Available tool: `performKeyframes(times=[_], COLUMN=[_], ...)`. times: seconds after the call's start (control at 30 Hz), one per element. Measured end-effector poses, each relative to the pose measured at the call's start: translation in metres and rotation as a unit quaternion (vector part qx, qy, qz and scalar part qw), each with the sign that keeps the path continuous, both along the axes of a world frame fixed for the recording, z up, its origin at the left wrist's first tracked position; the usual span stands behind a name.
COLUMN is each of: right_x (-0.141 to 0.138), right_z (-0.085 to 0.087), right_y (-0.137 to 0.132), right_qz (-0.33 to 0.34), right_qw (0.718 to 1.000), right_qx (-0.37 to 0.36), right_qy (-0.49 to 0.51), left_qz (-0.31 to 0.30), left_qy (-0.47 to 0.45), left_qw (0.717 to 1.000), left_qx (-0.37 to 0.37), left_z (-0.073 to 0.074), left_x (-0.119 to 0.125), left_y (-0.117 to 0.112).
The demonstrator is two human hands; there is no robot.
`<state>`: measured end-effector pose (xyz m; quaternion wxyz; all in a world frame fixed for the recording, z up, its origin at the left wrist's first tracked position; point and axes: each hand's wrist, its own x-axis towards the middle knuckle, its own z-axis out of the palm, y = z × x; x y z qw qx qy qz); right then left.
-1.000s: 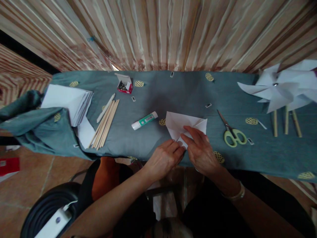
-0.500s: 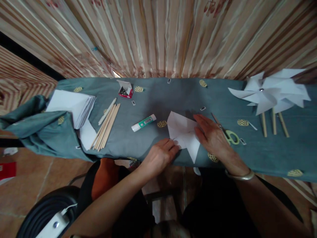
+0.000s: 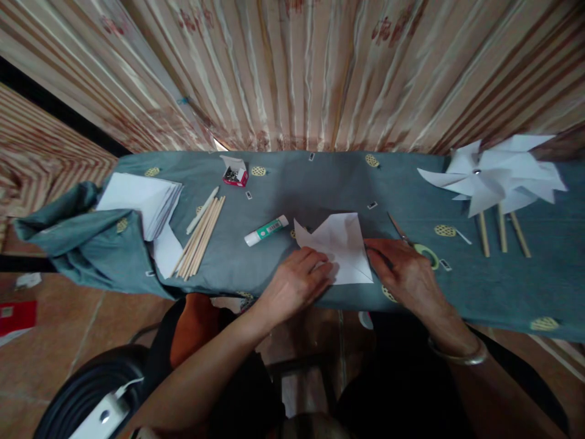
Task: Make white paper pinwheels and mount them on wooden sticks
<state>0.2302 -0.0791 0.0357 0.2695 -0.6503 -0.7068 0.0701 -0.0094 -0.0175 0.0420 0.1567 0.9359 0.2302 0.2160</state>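
A white sheet of paper, creased and with cut, raised corners, lies on the cloth in front of me. My left hand rests on its lower left part, fingers curled and holding it. At the right edge of the sheet, my right hand has its thumb and fingertips closed against the paper; the exact fingertip contact is hard to make out. Scissors with pale green handles lie just behind the right hand, partly covered by it. A green and white glue stick lies left of the paper.
Thin wooden sticks and a white pen-like stick lie at the left, beside a stack of white paper. A small open red box of metal pieces stands behind. White paper pinwheels on sticks lie at the right.
The paper has been turned, and its corners now point other ways. My right hand has moved slightly down and right, its fingers drawn in at the paper's edge. The left hand stays nearly put.
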Motion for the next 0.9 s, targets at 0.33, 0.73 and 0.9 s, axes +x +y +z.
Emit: performKeyframes(times=[0.33,0.73,0.9], right_x=[0.000,-0.044,-0.055], right_z=[-0.006,-0.001,-0.006], right_y=[-0.007,0.011,0.022], right_qz=[0.042,0.039,0.015], right_qw=[0.996,0.983,0.981], right_qx=[-0.033,-0.043,-0.066], right_qy=[0.075,0.177,0.179], left_qz=[-0.038,-0.029,-0.045], left_qy=[0.073,0.071,0.032], left_qw=[0.996,0.997,0.998], left_qx=[0.041,0.032,0.007], left_z=[-0.015,-0.016,-0.012], left_x=[0.012,0.013,0.008], left_y=[-0.017,-0.017,-0.017])
